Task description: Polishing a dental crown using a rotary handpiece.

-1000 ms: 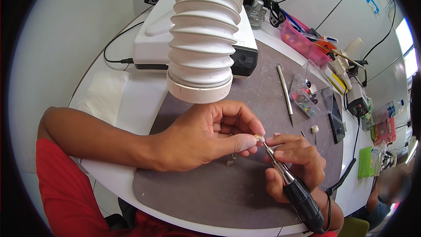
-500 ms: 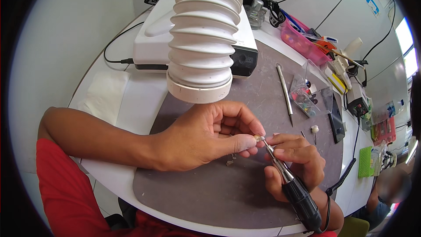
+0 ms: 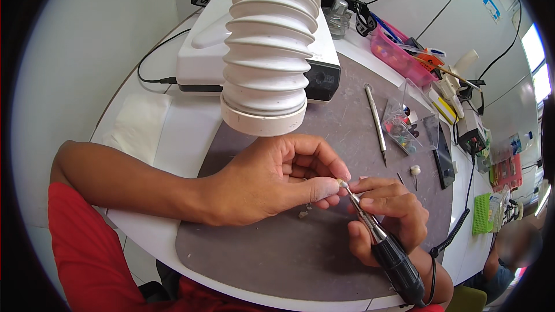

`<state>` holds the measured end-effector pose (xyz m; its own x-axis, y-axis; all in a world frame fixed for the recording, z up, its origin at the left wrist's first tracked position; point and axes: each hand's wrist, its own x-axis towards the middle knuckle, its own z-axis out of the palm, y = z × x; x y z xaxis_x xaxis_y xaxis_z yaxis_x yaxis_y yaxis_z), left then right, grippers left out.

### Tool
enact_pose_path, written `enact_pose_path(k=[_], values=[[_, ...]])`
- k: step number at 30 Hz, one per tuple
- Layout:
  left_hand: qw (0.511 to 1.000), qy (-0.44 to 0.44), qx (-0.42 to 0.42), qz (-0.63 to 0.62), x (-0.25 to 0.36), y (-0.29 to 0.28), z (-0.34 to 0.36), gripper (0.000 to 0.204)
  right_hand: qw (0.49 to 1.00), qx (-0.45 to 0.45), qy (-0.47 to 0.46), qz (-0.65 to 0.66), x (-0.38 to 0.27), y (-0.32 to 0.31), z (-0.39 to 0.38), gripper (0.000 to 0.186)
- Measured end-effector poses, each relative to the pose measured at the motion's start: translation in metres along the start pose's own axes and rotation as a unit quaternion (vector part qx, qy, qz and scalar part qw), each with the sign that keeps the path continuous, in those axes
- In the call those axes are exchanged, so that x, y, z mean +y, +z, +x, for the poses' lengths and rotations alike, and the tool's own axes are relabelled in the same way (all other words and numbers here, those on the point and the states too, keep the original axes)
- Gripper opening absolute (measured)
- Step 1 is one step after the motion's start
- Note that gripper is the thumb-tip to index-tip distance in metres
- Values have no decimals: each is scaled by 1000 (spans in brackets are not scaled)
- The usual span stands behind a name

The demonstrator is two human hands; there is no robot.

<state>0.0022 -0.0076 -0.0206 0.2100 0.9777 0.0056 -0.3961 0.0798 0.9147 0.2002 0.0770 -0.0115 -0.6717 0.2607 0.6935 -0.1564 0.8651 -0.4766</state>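
Note:
Between thumb and forefinger, my left hand (image 3: 289, 179) pinches a tiny whitish-yellow piece (image 3: 341, 183), mostly covered by the fingertips. My right hand (image 3: 393, 211) is closed around a rotary handpiece (image 3: 378, 237) with a silver nose and a black body, held like a pen. Its tip meets the small piece, or lies right beside it; the exact contact is too small to tell. Both hands are above a grey-brown mat (image 3: 260, 260). Below the left fingertips lie small grey crumbs (image 3: 303, 214).
A white ribbed suction hose (image 3: 266, 52) hangs just beyond my left hand, before a white box-shaped machine (image 3: 196, 52). To the right are a metal pen-like tool (image 3: 376, 124), a clear box of small parts (image 3: 410, 124), a white-tipped bur (image 3: 415, 170), a phone (image 3: 443, 159) and a pink basket (image 3: 396, 52).
The small piece has turned slightly in my left fingertips, and the handpiece tip has shifted a little with it. Everything else stays as it was.

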Motion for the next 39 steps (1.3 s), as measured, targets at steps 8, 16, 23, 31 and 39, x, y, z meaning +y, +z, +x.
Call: enact_pose_path(k=[8, 16, 23, 31, 39], values=[[1000, -7, 2, -5, 0, 0, 0, 15, 1000, 2, 2, 1, 1, 1, -1, 29], [1000, -12, 4, 4, 2, 0, 0, 17, 1000, 5, 3, 2, 0, 1, -1, 28], [1000, -20, 1, 0, 3, 1, 0, 17, 1000, 7, 5, 9, 0, 1, 0, 29], [1000, -1, 3, -9, -1, 1, 1, 14, 999, 24, 28, 28, 0, -1, -3, 32], [1000, -7, 7, 12, 6, 2, -1, 17, 998, 27, 15, 52, 5, -1, -4, 33]])
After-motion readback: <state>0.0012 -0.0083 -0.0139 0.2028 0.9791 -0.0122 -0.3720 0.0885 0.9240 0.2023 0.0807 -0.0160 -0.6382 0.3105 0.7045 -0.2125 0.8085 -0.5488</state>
